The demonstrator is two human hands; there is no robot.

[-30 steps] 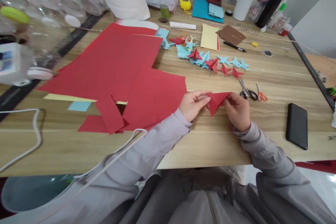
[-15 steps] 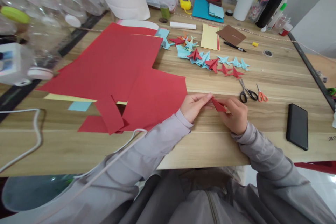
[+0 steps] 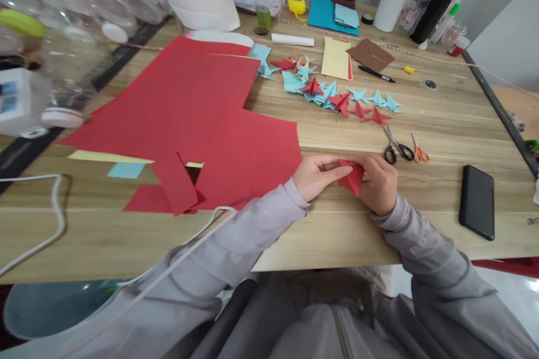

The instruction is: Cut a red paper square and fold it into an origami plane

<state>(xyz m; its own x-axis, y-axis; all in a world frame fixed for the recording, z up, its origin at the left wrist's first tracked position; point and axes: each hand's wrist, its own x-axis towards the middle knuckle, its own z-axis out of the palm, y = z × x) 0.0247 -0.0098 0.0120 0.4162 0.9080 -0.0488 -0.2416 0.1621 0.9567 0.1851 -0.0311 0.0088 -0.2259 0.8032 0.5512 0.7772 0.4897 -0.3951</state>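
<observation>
Between my two hands is a small folded piece of red paper (image 3: 352, 179), showing creased, pointed facets. My left hand (image 3: 315, 177) pinches its left side, thumb on top and fingers behind. On the right side my right hand (image 3: 380, 185) grips the same piece with curled fingers; part of the paper is hidden there. Large red paper sheets (image 3: 177, 95) lie to the left, one reaching close to my left hand. Beyond my hands is a row of folded red and light-blue paper cranes (image 3: 340, 102), some overlapping.
Black-handled scissors (image 3: 396, 148) and small orange scissors (image 3: 420, 151) lie right of my hands, with a phone (image 3: 477, 202) farther right. Red paper strips (image 3: 174, 184) and a white cable (image 3: 210, 221) are at left. Plastic bottles (image 3: 76, 39) crowd the far left. A yellow tape measure (image 3: 296, 5) sits at the back.
The red paper has turned from a narrow edge-on shape to a broader face toward me. My left thumb has shifted down and right onto it.
</observation>
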